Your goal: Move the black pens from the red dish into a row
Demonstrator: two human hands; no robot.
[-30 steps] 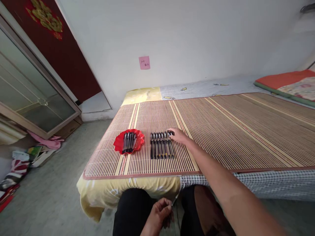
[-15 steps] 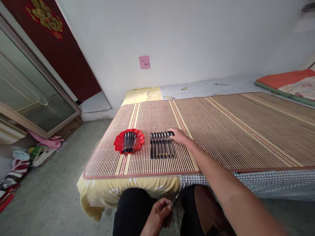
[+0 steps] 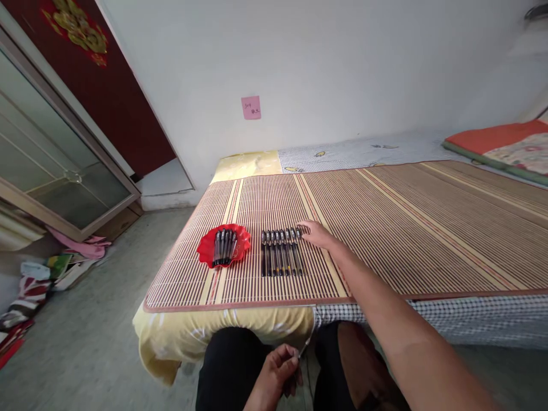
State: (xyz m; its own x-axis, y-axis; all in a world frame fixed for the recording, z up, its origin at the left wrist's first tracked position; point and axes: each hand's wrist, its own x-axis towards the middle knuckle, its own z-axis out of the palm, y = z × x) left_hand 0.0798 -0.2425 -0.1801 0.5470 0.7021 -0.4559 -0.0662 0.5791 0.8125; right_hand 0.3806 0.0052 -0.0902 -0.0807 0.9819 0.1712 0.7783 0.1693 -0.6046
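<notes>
On the striped bamboo mat (image 3: 385, 240), several black pens (image 3: 280, 260) lie side by side in a neat row. Dark caps (image 3: 280, 234) line up along their far ends. My right hand (image 3: 315, 234) is just right of the rightmost cap, fingers a little apart and holding nothing. Low in front, between the knees, my left hand (image 3: 282, 368) is closed, pinching a thin, refill-like stick (image 3: 305, 347) that points up and right. Left of the row, a red scalloped plate (image 3: 204, 251) holds several more black pens (image 3: 224, 246).
The mat covers a bed with a yellow sheet (image 3: 192, 331) hanging over its front edge. Folded orange bedding (image 3: 492, 140) lies at the far right. A pink note (image 3: 250, 107) sticks to the wall. A glass-panelled door (image 3: 64, 154) and clothes (image 3: 36, 291) are at left.
My right hand has drawn slightly right, off the rightmost cap, and its fingers have loosened. My left hand stays in place with the thin stick.
</notes>
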